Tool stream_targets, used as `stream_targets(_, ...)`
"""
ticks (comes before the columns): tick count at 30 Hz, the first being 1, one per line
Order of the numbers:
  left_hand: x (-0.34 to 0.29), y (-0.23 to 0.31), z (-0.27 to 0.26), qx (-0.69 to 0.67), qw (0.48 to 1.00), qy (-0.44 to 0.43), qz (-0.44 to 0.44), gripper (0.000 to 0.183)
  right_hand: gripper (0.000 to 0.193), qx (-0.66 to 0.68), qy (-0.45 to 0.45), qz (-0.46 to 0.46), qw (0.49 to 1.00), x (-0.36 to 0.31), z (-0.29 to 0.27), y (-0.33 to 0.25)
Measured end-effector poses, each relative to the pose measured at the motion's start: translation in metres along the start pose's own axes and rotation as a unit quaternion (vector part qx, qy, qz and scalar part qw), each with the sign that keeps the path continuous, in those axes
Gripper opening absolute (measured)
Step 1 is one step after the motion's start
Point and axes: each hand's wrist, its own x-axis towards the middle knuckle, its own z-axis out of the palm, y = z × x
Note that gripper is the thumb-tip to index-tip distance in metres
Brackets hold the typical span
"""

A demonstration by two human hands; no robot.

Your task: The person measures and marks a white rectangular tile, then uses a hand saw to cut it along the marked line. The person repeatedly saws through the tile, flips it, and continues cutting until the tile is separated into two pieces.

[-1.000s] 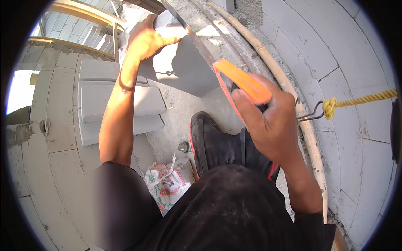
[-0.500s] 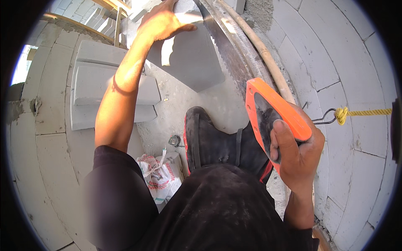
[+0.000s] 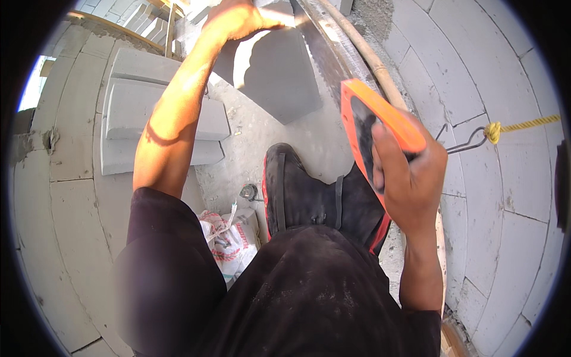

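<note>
My right hand is wrapped round the orange and black handle of a hand saw. The saw's toothed blade, blurred by motion, runs away from me along the right side of a grey concrete block. On the far part of that block lies my left hand, its thumb stretched out toward the blade. The other left fingers are partly cut off by the upper edge of the picture. Sunlight and my arm's shadow fall across the block.
Several pale blocks are stacked at left. A wooden pole runs beside the saw. On the right block wall is a metal hook tied to yellow rope. A white and red sack lies near my dark boots.
My right hand has pushed the saw forward and slightly left, away from my body. My left hand stays on the block, shifted slightly right in the picture.
</note>
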Motion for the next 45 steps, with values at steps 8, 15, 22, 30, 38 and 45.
stream_targets(8, -0.002, -0.002, -0.003, 0.052, 0.997, -0.008, -0.052, 0.126, 0.032, -0.017, -0.005, 0.023, 1.0, -0.018, 0.0, 0.02)
stream_targets(15, -0.007, -0.008, 0.013, -0.031, 0.999, 0.0, -0.011, 0.114, 0.033, 0.019, -0.033, 0.041, 0.998, 0.054, 0.005, 0.016)
stream_targets(22, -0.005, -0.01, 0.0, 0.043, 0.998, 0.031, 0.022, 0.103, 0.033, 0.04, -0.014, 0.025, 0.999, -0.023, -0.024, 0.015)
stream_targets(30, 0.007, -0.067, 0.035, 0.082, 0.992, 0.055, 0.075, 0.1, 0.032, -0.031, -0.023, -0.03, 0.999, 0.044, 0.022, 0.038)
stream_targets(38, -0.014, 0.036, -0.031, -0.087, 0.987, -0.135, -0.01, 0.112, 0.035, -0.026, 0.003, -0.019, 0.999, 0.055, 0.009, 0.036)
stream_targets(45, -0.011, 0.023, 0.0, 0.074, 0.995, 0.009, -0.059, 0.111, 0.036, -0.019, 0.006, 0.017, 1.0, -0.031, -0.006, 0.039)
